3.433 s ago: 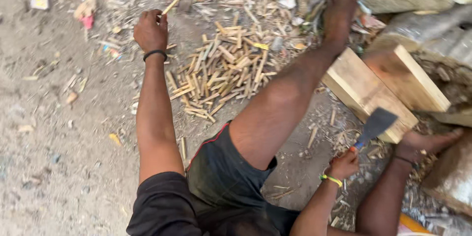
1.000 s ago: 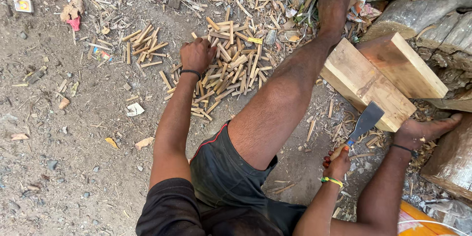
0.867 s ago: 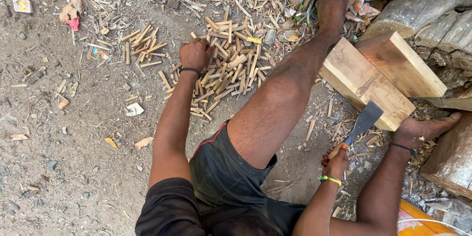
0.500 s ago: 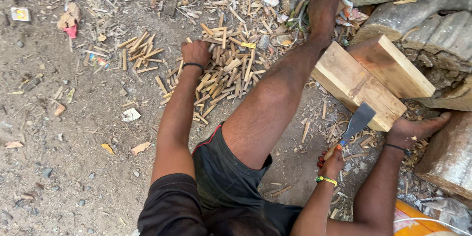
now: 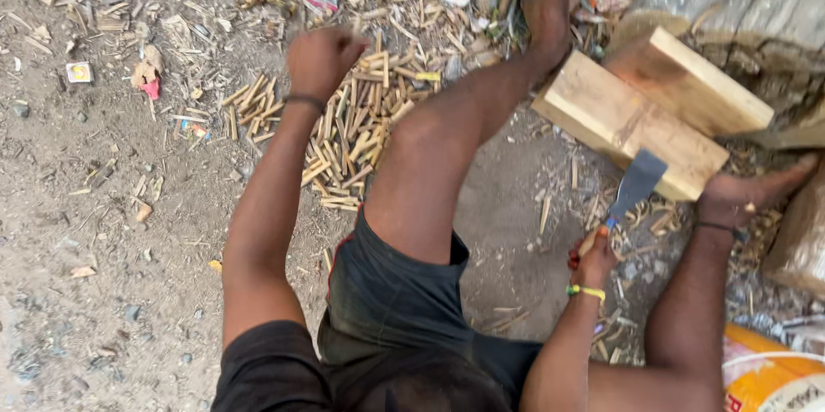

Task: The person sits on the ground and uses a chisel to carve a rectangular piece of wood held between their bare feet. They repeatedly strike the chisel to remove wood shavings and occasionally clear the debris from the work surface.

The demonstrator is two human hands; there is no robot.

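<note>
- two hands were at work, well apart; at far left lay bare dirt ground [image 5: 77, 231] with scattered chips and a small red scrap [image 5: 150, 88].
- the left hand [image 5: 320, 58] was closed in a loose fist over the near edge of the pile of split sticks [image 5: 361, 133]; whether it actually gripped a stick could not be told, as it was blurred.
- those sticks looked light, stiff and splintery, best pinched mid-length, several at a time.
- the right hand [image 5: 593, 262] was wrapped tight round the handle of a cleaver [image 5: 634, 184], blade tilted up toward the wooden block [image 5: 627, 124].
- the blade seemed heavy at the front and sharp, so the handle was the only safe grip.
- rightmost, a foot [image 5: 748, 197] rested beside the block.
</note>
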